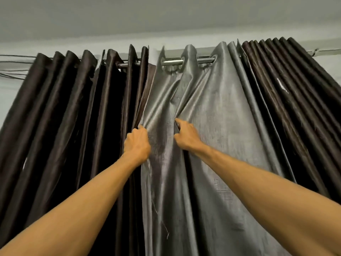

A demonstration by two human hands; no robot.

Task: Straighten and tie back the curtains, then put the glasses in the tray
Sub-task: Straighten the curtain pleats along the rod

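I look up at curtains hanging by eyelets from a metal rod (172, 62). A dark brown curtain (60, 111) hangs in tight folds on the left, a shiny grey curtain (217, 111) in the middle, and more dark brown folds (295, 93) on the right. My left hand (137, 143) grips the left edge of the grey curtain, fingers curled round the fabric. My right hand (186, 134) pinches a fold of the grey curtain a little to the right, fingertips tucked into the crease. The cloth between both hands is wrinkled. No glasses or tray are in view.
A pale wall and ceiling (166, 19) lie above the rod. Thin cables (14, 65) run along the wall at the upper left. A loose thread (162, 224) dangles from the grey curtain's edge.
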